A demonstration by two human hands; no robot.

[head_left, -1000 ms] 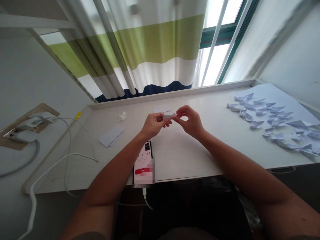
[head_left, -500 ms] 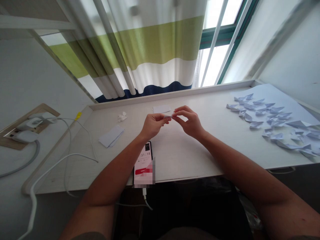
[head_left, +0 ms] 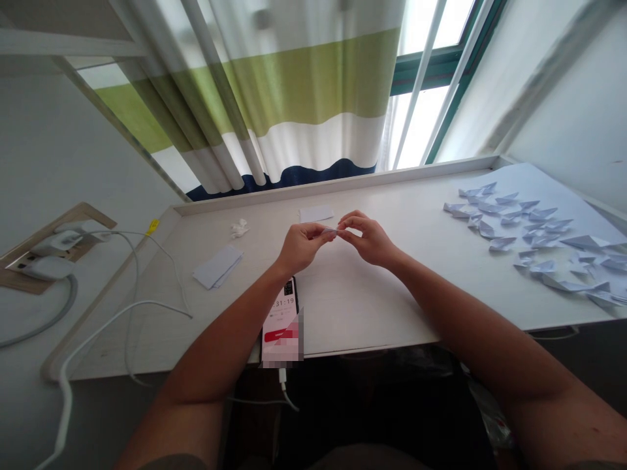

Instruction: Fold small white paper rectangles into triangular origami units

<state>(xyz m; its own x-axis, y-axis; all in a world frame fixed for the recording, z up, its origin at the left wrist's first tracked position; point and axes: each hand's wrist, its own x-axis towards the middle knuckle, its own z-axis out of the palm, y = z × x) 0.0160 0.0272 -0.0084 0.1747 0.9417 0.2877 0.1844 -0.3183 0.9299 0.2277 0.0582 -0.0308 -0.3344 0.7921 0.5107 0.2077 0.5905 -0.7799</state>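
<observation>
Between my two hands, above the middle of the desk, is a small piece of folded white paper (head_left: 330, 230), mostly covered by fingers. My left hand (head_left: 302, 245) pinches its left end between thumb and fingers. My right hand (head_left: 366, 237) grips the other end, thumb below and fingertips curled over. Just behind the hands lies a flat white paper slip (head_left: 316, 213). Many small folded paper boats (head_left: 531, 236) stand in rows at the right of the desk.
A phone (head_left: 281, 326) showing a timer lies at the desk's front edge, a cable plugged into it. To the left are folded paper sheets (head_left: 218, 266), a crumpled tissue (head_left: 240, 228) and a loose white cable (head_left: 147, 305) from the wall socket (head_left: 49, 251). The desk (head_left: 362, 313) has a raised back rim.
My right hand's raised fingers have come down slightly toward the paper, and my left fingers have shifted a little around it. The phone's timer has advanced one second.
</observation>
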